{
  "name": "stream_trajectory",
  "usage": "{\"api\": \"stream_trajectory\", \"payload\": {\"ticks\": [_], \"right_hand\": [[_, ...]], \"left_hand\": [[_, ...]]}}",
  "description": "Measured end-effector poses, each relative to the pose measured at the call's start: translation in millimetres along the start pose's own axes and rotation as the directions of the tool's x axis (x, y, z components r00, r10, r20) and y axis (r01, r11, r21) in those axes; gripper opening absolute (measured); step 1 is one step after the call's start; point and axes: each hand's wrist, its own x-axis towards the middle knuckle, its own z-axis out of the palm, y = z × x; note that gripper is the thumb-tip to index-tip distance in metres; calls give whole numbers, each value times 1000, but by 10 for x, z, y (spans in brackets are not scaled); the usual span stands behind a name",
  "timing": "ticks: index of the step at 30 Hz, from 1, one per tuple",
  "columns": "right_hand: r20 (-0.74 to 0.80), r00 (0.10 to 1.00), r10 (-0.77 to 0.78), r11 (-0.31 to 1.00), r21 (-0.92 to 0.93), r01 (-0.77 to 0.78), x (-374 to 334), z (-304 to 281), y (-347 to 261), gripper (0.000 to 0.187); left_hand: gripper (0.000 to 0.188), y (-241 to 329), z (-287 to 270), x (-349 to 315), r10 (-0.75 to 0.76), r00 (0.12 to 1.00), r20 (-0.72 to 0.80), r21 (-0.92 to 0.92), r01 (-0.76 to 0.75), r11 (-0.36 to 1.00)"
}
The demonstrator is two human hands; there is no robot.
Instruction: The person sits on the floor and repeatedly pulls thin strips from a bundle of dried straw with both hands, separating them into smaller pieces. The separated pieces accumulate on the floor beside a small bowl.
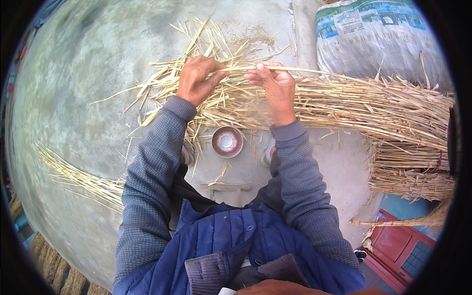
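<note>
A long, thin, straw-coloured dry stalk [314,72] runs sideways between my hands and on past the right one. My left hand [199,78] pinches it near its left end, with thumb and forefinger together. Thumb and fingers of my right hand [274,88] are closed on the stalk a little further right. Beneath both hands lies a loose heap of pale peeled husks [216,110]. A thick layer of long dry stalks [354,101] stretches from there to the right. Nearer to me, a small reddish metal bowl [235,151] sits on the floor between my feet.
A white and blue woven sack [388,49] stands at the far right. Below the stalk layer lie stacked bundles [410,182] and a broom [408,222], near a red door [393,241]. Thin stalks [83,177] rest on the concrete floor [88,118] at left.
</note>
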Motion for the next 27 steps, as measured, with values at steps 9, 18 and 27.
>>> {"api": "stream_trajectory", "payload": {"ticks": [9,18,27], "right_hand": [[-127,991,41,999,-21,-44,53,-158,43,27],[-58,998,2,999,39,0,88,-160,133,27],[-95,995,-33,997,66,39,159,-256,70,26]], "left_hand": [[11,79,-115,112,-337,936,-102,-582,218,783],[24,-66,-299,201,87,962,-259,358,13,934],[15,-158,-363,118,-36,987,154,230,-1,973]]}}
